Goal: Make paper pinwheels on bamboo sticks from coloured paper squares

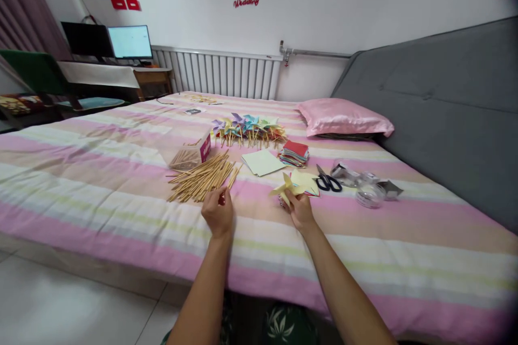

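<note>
A pale yellow paper pinwheel (288,187) is pinched in my right hand (300,209), its blades folded out above the fingers. My left hand (218,211) is closed at the near right edge of a pile of thin wooden sticks (200,180). One stick (233,177) slants up from its fingertips, though the grip itself is partly hidden. Just behind the right hand lie pale yellow paper sheets (305,180) on other coloured ones. Black-handled scissors (328,180) rest to their right.
Finished pinwheels (249,128) lie in a row farther back. Nearer are a clear box (188,156) with sticks, pale square sheets (263,163) and a coloured paper stack (294,153). Clear plastic containers (369,194) stand right; a pink pillow (343,117) lies behind, on the striped bed (364,275).
</note>
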The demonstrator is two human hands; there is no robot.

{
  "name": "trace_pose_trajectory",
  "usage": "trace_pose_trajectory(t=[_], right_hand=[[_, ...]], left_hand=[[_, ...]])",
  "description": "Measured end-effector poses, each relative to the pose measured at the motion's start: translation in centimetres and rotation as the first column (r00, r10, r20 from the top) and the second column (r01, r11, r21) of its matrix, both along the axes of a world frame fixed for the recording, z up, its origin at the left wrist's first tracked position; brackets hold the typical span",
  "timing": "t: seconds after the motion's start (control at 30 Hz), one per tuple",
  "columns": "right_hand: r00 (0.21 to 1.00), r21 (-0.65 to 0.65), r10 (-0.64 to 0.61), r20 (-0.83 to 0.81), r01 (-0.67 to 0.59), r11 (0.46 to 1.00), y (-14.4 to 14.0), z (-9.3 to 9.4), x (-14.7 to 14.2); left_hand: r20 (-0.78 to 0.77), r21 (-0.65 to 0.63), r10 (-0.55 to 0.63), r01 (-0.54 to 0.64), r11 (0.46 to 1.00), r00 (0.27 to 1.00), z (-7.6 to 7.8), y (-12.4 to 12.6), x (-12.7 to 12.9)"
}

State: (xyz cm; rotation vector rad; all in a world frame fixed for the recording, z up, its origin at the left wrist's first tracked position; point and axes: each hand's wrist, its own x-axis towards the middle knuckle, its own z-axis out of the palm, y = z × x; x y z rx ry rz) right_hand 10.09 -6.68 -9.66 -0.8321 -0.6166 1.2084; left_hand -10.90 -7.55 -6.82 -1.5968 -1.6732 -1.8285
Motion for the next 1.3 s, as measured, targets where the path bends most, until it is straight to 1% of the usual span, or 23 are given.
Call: trace_pose_trajectory(t=[0.1,0.23,0.3,0.37,0.47,0.6,0.73,0.87,1.0,1.07,1.13,1.2,1.23,1.3], right_hand=[[0.997,-0.003,-0.008,-0.08,0.008,1.0,0.2,0.1,0.4],[0.986,-0.019,-0.017,-0.163,0.014,1.0,0.4,-0.1,0.9],[0.981,-0.029,-0.023,-0.192,0.018,0.999,0.4,-0.2,1.0],[0.977,-0.037,-0.029,-0.212,0.021,0.999,0.5,-0.4,1.1],[0.971,-0.046,-0.037,-0.235,0.027,0.999,0.5,-0.4,1.1],[0.966,-0.049,-0.051,-0.253,0.04,0.998,0.5,-0.5,1.1],[0.964,-0.046,-0.061,-0.258,0.051,0.998,0.5,-0.4,1.0],[0.965,-0.044,-0.063,-0.255,0.054,0.998,0.5,-0.5,1.1],[0.961,-0.044,-0.068,-0.267,0.058,0.997,0.5,-0.6,1.3],[0.958,-0.051,-0.076,-0.277,0.064,0.997,0.4,-0.6,1.3],[0.955,-0.06,-0.082,-0.286,0.067,0.996,0.4,-0.5,1.3],[0.954,-0.066,-0.08,-0.289,0.063,0.996,0.3,-0.4,1.3],[0.955,-0.067,-0.077,-0.288,0.06,0.996,0.3,-0.3,1.2],[0.957,-0.065,-0.07,-0.282,0.054,0.996,0.3,-0.3,1.2]], left_hand=[[0.015,0.131,-0.111,0.108,0.986,0.994,0.4,-1.7,0.0],[0.012,0.174,-0.284,0.278,0.945,0.959,0.9,-4.3,0.5],[0.015,0.174,-0.362,0.354,0.919,0.932,1.1,-5.2,0.8],[0.016,0.171,-0.414,0.405,0.898,0.91,1.2,-5.8,1.1],[0.023,0.149,-0.46,0.452,0.879,0.887,1.7,-6.3,1.4],[0.061,0.06,-0.49,0.487,0.871,0.87,2.9,-6.9,1.3],[0.087,-0.037,-0.461,0.465,0.884,0.883,4.0,-7.1,1.0],[0.068,-0.138,-0.385,0.391,0.91,0.92,4.2,-6.9,0.8],[-0.052,-0.119,-0.344,0.336,0.934,0.938,4.0,-6.7,0.6],[-0.125,-0.106,-0.288,0.276,0.955,0.949,4.0,-6.6,0.6],[-0.19,-0.12,-0.206,0.185,0.975,0.96,4.1,-6.5,0.5],[-0.256,-0.174,-0.14,0.097,0.98,0.957,4.3,-6.3,0.7],[-0.286,-0.213,-0.127,0.066,0.975,0.95,4.4,-6.1,0.8],[-0.317,-0.294,-0.143,0.047,0.955,0.938,4.6,-5.8,1.2]])
